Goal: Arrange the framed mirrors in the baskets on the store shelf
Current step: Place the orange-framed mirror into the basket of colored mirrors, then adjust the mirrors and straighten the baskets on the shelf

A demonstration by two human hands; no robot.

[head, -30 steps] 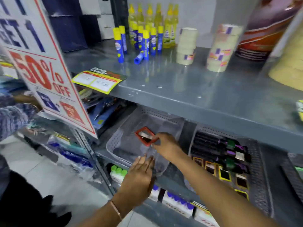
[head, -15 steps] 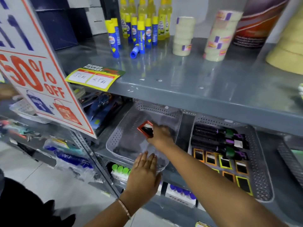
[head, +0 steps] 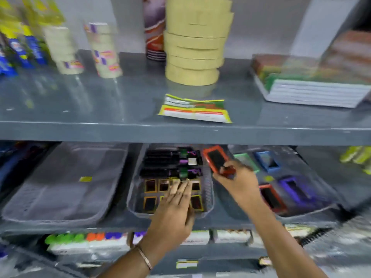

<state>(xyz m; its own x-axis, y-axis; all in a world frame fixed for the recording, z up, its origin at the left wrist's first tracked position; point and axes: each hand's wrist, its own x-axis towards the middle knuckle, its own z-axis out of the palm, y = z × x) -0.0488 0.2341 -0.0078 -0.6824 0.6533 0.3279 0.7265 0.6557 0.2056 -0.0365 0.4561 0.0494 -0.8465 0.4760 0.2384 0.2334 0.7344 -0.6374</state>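
My right hand (head: 237, 182) grips a red-framed mirror (head: 215, 158), held tilted between the middle basket (head: 209, 189) and the right basket (head: 305, 212). The middle basket holds black combs at the back and several small yellow- and orange-framed mirrors (head: 150, 186) at the front. My left hand (head: 176, 205) hovers flat, fingers apart, over those small mirrors. In the right basket lie a green-framed mirror (head: 246, 160), a blue one (head: 267, 160), a purple one (head: 295, 189) and a red one (head: 272, 197). The left basket (head: 60, 183) looks empty apart from a small yellow tag.
The grey shelf above (head: 180, 129) overhangs the baskets and carries tape rolls (head: 192, 43), glue bottles, a price card (head: 194, 110) and a stack of notebooks (head: 313, 85). Boxed items sit on the shelf below. The view is motion-blurred.
The view has swung right. My right hand has carried the red-framed mirror out of the left basket and over toward the right basket. My left hand has moved from the left basket's rim to over the middle basket.
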